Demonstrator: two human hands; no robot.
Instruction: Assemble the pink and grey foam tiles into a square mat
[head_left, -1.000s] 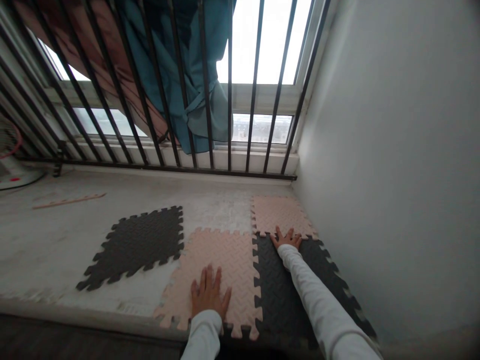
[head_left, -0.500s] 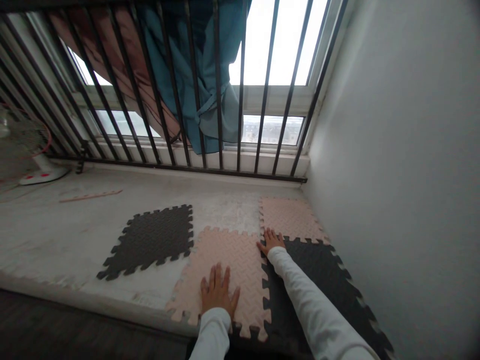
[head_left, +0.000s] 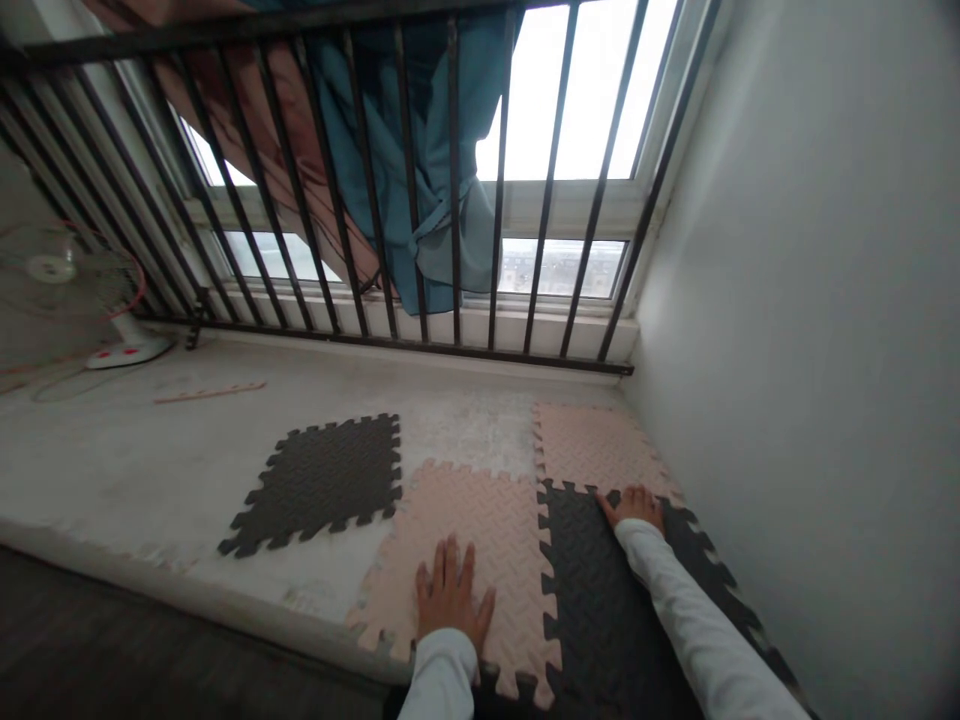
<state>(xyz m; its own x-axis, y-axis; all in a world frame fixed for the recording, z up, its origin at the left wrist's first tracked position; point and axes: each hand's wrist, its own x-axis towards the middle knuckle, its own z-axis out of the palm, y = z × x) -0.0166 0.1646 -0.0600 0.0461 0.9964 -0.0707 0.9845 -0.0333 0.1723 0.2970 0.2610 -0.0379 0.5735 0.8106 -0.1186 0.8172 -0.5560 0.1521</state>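
My left hand [head_left: 454, 597] lies flat with spread fingers on a pink foam mat tile [head_left: 480, 520] that has jigsaw edges. Against that tile's right side sits a dark grey foam tile [head_left: 589, 570]. My right hand [head_left: 636, 507] rests near the dark tile's far edge, by its seam with a second pink tile [head_left: 592, 440] in the corner; its fingers are stretched out and it grips nothing. Left of the nearer pink tile, another dark grey tile [head_left: 330, 475] lies at an angle on the ledge, its right corner close to the pink edge.
A black metal railing [head_left: 435, 348] runs along the back, before a window with blue and pink curtains [head_left: 450, 240]. A white wall [head_left: 810, 350] closes the right side. On the pale ledge [head_left: 135, 470] stand a fan [head_left: 127, 348] and a thin pink strip [head_left: 214, 392]. The ledge drops off in front.
My right hand has moved right, from the corner where the tiles meet to further along the seam. My left hand stays on the pink tile. The view has shifted slightly.
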